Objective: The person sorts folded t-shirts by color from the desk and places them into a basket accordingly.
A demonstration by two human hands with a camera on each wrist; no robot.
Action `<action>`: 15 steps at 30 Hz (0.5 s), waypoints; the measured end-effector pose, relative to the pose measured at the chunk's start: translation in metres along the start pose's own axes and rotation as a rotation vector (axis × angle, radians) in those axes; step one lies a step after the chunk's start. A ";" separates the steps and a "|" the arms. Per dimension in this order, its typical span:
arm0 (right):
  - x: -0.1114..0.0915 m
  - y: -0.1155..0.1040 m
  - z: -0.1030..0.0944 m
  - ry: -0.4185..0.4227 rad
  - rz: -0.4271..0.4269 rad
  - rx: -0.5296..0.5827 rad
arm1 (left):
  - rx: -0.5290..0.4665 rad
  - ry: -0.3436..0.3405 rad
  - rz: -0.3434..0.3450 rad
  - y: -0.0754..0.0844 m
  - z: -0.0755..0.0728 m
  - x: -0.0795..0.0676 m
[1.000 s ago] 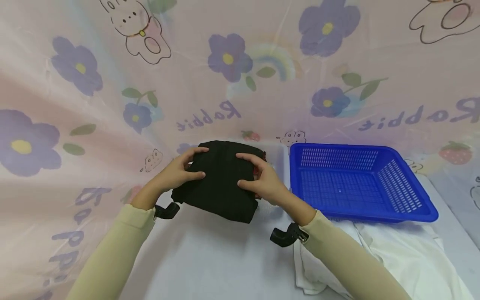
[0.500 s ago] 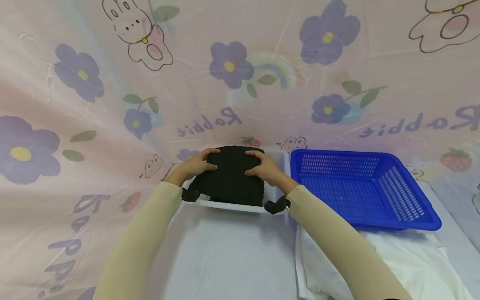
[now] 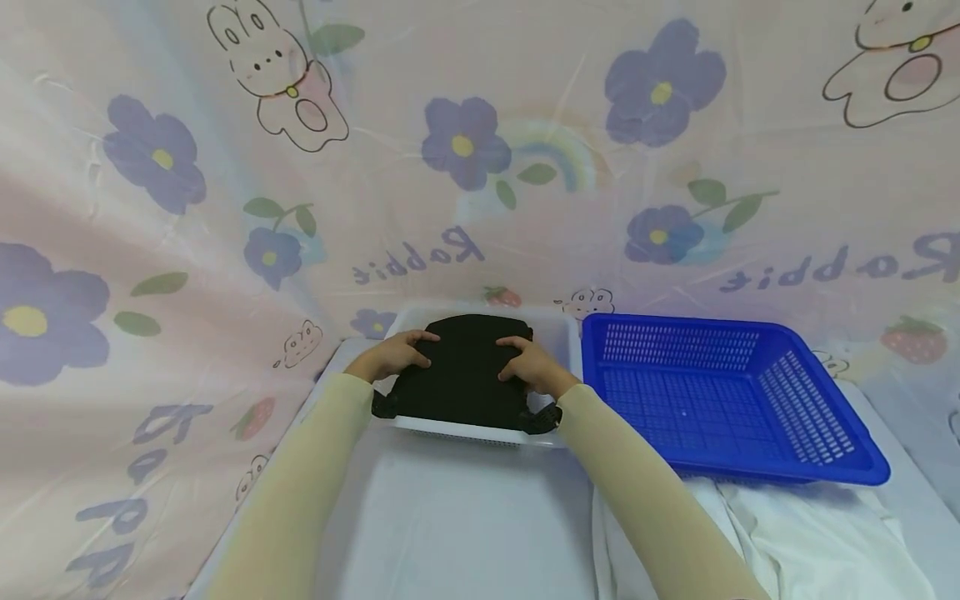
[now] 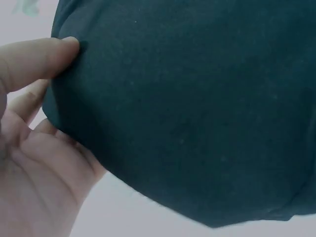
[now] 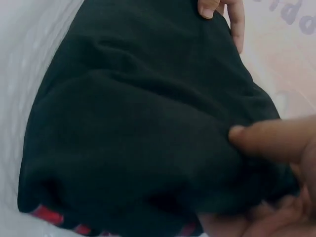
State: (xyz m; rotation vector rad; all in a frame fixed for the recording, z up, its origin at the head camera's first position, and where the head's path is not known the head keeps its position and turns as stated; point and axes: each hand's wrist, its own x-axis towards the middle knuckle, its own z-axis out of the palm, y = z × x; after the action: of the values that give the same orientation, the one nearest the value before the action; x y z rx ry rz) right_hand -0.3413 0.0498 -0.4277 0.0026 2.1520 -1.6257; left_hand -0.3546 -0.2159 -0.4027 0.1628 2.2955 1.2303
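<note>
A folded dark garment (image 3: pixel 467 375), nearly black, lies in the white plastic basket (image 3: pixel 557 329) in the head view. My left hand (image 3: pixel 392 355) grips its left edge; in the left wrist view the thumb (image 4: pixel 59 52) presses on top while the fingers go behind the edge. On the opposite edge my right hand (image 3: pixel 537 367) holds the cloth, thumb on top. A strip of red pattern (image 5: pixel 48 214) shows along the garment's lower edge in the right wrist view. What lies beneath the garment is hidden.
A blue slotted basket (image 3: pixel 682 392) stands right beside the white one. White cloth (image 3: pixel 817 542) lies in front of it on the white table (image 3: pixel 457 525). Behind everything hangs a printed curtain (image 3: pixel 540 242) with flowers and rabbits.
Both hands have carried the dark garment down and away from me into the white basket. Earlier it was tilted above the basket, with some red pattern visible at its right side.
</note>
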 end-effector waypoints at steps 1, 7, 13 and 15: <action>0.002 0.002 0.001 0.007 0.008 0.003 | 0.005 -0.004 -0.005 0.000 0.001 0.000; 0.010 0.008 0.004 0.052 0.033 -0.066 | -0.011 -0.007 -0.058 -0.002 0.003 0.005; 0.008 0.006 0.005 0.038 0.079 -0.139 | 0.073 -0.003 -0.069 -0.005 0.002 0.009; 0.007 0.004 0.005 0.029 0.087 -0.135 | 0.109 -0.002 -0.058 -0.005 0.001 0.009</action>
State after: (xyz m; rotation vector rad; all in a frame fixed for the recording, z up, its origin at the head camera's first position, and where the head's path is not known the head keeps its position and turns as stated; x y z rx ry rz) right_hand -0.3446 0.0443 -0.4344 0.0775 2.2469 -1.4385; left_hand -0.3615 -0.2155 -0.4109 0.1352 2.3494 1.0770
